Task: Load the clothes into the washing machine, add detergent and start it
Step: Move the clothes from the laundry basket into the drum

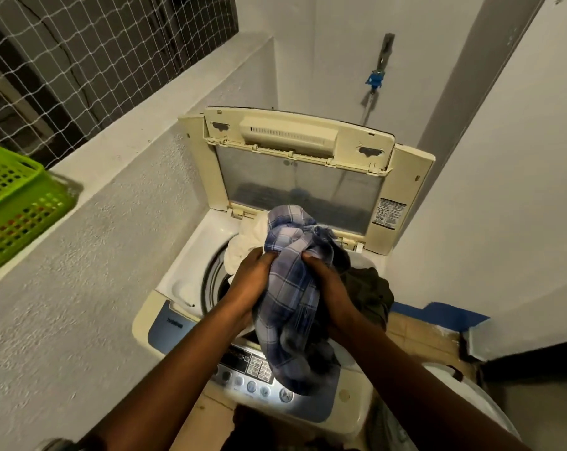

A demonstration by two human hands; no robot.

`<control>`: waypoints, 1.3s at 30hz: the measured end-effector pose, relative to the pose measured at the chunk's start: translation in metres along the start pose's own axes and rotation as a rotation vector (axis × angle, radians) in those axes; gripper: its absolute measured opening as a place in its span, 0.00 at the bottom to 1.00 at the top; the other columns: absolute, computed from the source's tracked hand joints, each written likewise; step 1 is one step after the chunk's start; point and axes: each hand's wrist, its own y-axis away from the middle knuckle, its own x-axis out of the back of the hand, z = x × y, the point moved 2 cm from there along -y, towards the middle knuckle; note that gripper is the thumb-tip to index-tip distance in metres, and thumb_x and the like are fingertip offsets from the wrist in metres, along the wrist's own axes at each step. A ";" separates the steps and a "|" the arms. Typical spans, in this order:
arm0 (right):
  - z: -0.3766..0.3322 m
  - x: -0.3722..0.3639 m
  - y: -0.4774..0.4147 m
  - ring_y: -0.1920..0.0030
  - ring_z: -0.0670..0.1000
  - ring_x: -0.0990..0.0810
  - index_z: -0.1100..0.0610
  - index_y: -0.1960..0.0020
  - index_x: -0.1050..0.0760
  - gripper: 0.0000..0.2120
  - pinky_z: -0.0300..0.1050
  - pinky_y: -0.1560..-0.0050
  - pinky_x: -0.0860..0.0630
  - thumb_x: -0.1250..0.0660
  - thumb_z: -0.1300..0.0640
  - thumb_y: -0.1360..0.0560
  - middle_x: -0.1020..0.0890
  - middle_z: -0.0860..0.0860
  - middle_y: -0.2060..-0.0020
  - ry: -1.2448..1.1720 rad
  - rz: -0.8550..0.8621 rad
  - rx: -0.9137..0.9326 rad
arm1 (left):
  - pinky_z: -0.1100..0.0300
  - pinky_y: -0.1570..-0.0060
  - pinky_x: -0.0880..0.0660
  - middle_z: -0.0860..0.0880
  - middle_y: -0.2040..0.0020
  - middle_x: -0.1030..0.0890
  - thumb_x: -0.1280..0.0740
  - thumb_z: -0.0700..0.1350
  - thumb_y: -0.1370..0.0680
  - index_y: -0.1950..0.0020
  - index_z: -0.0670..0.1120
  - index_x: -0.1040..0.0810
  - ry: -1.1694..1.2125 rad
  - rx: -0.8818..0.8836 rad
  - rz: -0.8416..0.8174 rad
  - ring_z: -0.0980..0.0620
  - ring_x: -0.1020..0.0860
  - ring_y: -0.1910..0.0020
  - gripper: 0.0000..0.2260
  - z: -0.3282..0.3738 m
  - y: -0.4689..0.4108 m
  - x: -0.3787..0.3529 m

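A cream top-loading washing machine [184, 278] stands below me with its lid [295, 177] raised upright. Over its drum opening [215, 275] I hold a bundle of clothes. The bundle is mostly a blue checked cloth [287, 301], with a white garment [248, 239] at its far left and a dark olive one [371, 292] at its right. My left hand [251, 281] grips the bundle on the left and my right hand [326, 278] grips it on the right. The cloth hangs down over part of the control panel [253, 375].
A green plastic basket [12, 203] sits on the ledge at the left, under a netted window. A blue tap [375, 80] is on the back wall. Walls close in on both sides. A white container [471, 398] stands on the floor at the lower right.
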 end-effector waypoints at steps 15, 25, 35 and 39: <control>0.018 0.012 -0.016 0.41 0.52 0.16 0.48 0.42 0.20 0.08 0.53 0.38 0.19 0.28 0.50 0.21 0.16 0.47 0.46 0.727 0.192 0.029 | 0.51 0.32 0.29 0.49 0.31 0.24 0.33 0.52 0.19 0.26 0.45 0.28 -0.166 0.063 -0.165 0.46 0.26 0.30 0.23 -0.087 -0.083 0.033; 0.026 0.124 0.036 0.30 0.63 0.25 0.46 0.16 0.49 0.50 0.56 0.32 0.26 0.22 0.50 0.29 0.27 0.58 0.27 1.242 0.440 -0.162 | 0.64 0.43 0.32 0.48 0.35 0.24 0.33 0.43 0.18 0.28 0.41 0.26 -0.274 0.107 -0.299 0.55 0.27 0.39 0.19 -0.109 -0.072 0.020; 0.001 0.084 0.052 0.46 0.57 0.19 0.54 0.36 0.19 0.14 0.41 0.49 0.28 0.31 0.60 0.21 0.18 0.56 0.43 1.445 0.541 0.126 | 0.73 0.55 0.25 0.49 0.33 0.23 0.28 0.46 0.22 0.32 0.51 0.24 -0.282 0.009 -0.378 0.57 0.23 0.42 0.18 -0.112 -0.062 -0.006; -0.016 0.026 0.038 0.46 0.54 0.19 0.52 0.36 0.19 0.14 0.38 0.48 0.26 0.31 0.60 0.21 0.20 0.53 0.41 1.466 0.416 0.276 | 0.53 0.43 0.18 0.48 0.32 0.23 0.21 0.45 0.29 0.26 0.53 0.31 -0.239 -0.052 -0.443 0.53 0.20 0.40 0.34 -0.104 -0.059 -0.012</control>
